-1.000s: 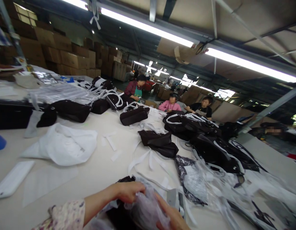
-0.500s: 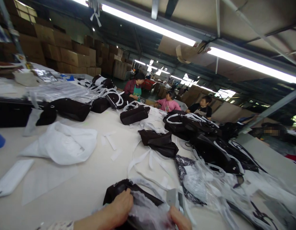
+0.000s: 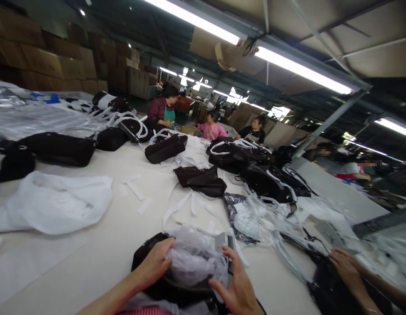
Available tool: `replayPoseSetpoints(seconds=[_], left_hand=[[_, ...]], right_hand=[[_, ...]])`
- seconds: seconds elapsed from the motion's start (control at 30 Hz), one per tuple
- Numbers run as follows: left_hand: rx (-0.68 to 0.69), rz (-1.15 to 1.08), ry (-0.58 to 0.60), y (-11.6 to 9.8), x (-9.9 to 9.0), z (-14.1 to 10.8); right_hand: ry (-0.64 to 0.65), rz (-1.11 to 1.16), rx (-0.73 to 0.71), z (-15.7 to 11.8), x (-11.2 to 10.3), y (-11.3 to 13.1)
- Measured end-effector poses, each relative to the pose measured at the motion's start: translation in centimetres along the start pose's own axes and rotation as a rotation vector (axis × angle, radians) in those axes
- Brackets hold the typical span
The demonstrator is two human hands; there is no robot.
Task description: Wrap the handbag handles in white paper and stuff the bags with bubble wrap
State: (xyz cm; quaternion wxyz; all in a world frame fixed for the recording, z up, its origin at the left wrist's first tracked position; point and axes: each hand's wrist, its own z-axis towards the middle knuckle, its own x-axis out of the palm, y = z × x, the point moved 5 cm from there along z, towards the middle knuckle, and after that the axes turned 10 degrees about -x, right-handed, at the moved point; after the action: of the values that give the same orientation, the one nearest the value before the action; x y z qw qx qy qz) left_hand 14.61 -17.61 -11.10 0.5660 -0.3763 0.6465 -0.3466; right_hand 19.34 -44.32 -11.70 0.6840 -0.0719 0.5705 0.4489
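A black handbag [image 3: 146, 251] lies on the table right in front of me, its mouth facing up. Crumpled translucent plastic [image 3: 191, 258] bulges out of that mouth. My left hand [image 3: 157, 260] is closed on the bag's left rim, thumb towards the plastic. On the other side my right hand [image 3: 237, 280] has its thumb and fingers spread apart beside the plastic, near the bag's right end; whether it touches the plastic I cannot tell. Just beyond its fingertips stands a grey device [image 3: 222, 239], partly hidden, whose kind I cannot make out.
Another person's hands [image 3: 349, 267] work on a black bag [image 3: 334, 284] at my right. Ahead are a dark bag [image 3: 201, 180], white straps and clear plastic wrapping [image 3: 248, 218]. White wrapping [image 3: 63, 203] lies left. More bags and several people are farther back.
The plastic now bulges higher from the bag. My right hand has opened its fingers. The view has swung right, bringing another person's hands into sight.
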Motion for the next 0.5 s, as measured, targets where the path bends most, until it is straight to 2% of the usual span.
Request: replayPoseSetpoints(seconds=[0.07,0.17,0.3,0.4,0.5], left_hand=[[-0.014,-0.06,-0.044,0.3,-0.4,-0.1],[-0.006,-0.129,-0.09,0.6,-0.7,-0.4],[-0.039,-0.208,-0.142,1.8,-0.9,-0.8],[-0.054,-0.224,-0.13,2.5,-1.0,-1.3],[-0.053,-0.161,-0.103,2.7,-1.1,-2.1]], right_hand=[[0.114,-0.054,0.053,-1.3,1.0,-1.2],[0.191,-0.148,-0.004,-2.1,1.8,-0.6],[0.196,-0.212,-0.149,-1.8,1.4,1.4],[0.136,-0.267,-0.232,-1.5,0.9,1.7],[0.106,-0.304,-0.355,-1.3,1.5,1.9]])
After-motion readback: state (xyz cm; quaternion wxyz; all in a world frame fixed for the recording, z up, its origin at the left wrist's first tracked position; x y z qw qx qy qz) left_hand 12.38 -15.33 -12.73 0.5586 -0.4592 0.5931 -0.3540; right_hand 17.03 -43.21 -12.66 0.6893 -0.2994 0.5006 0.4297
